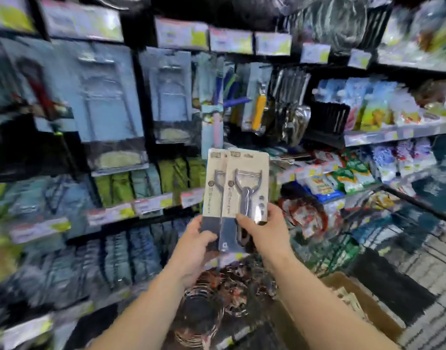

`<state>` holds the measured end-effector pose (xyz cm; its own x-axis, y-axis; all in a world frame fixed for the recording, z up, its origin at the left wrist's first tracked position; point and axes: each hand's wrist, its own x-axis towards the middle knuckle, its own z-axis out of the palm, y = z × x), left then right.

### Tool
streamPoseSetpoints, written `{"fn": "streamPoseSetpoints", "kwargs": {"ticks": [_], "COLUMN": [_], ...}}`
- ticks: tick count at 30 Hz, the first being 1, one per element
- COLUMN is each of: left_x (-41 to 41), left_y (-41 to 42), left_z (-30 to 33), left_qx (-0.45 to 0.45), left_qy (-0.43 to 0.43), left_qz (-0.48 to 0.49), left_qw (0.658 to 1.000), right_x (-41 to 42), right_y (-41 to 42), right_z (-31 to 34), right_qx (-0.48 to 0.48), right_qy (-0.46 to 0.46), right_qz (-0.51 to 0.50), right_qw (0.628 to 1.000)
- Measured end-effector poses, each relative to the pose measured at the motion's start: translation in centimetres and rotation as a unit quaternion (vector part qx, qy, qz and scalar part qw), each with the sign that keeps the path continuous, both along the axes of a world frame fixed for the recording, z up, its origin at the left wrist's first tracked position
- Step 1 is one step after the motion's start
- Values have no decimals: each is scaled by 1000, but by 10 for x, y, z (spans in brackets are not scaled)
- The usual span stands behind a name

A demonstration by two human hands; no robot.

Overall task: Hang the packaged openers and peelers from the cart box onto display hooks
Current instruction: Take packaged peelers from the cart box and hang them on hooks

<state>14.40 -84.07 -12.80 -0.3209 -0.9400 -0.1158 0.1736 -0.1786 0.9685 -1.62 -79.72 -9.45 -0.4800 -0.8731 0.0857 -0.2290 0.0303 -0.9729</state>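
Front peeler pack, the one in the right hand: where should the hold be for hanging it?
Keep the right hand pinching the front peeler pack at its bottom edge, coming from below. The card stands upright, so a low hold leaves its top edge clear to meet a hook.

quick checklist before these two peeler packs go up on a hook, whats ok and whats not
1. Left hand grips the rear peeler pack at its bottom: ok.
2. Right hand grips the front peeler pack at its bottom: ok.
3. Packs upright, top edges up: ok.
4. Packs separated for hanging singly: not ok, they overlap.
5. Free hook chosen: cannot tell, the shelving is blurred.
6. Cardboard box within reach at lower right: ok.
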Motion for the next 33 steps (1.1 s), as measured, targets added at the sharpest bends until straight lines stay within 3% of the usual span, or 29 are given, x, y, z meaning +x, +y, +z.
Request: {"fn": "streamPoseSetpoints", "kwargs": {"ticks": [4, 10, 17, 21, 25, 28, 33], "left_x": [115, 305, 514, 565, 590, 607, 639], "left_y": [12, 12, 11, 1, -10, -13, -16], "left_z": [45, 85, 108, 114, 119, 116, 119], "left_qx": [-68, -131, -196, -150, -94, -76, -103], "left_qy": [-12, -55, -152, -106, -8, 45, 32], "left_qz": [132, 295, 359, 332, 353, 404, 483], "left_qw": [989, 945, 900, 925, 931, 911, 869], "right_x": [119, 318, 521, 572, 603, 619, 635], "right_y": [-25, -55, -72, -79, -90, -99, -109], "right_z": [40, 75, 92, 101, 112, 120, 142], "right_qx": [-65, -142, -170, -175, -167, -174, -190], "right_qy": [22, 18, 12, 4, 24, 14, 23], "right_qz": [86, 193, 270, 273, 291, 292, 289], "right_qw": [994, 971, 948, 946, 942, 940, 938]}}
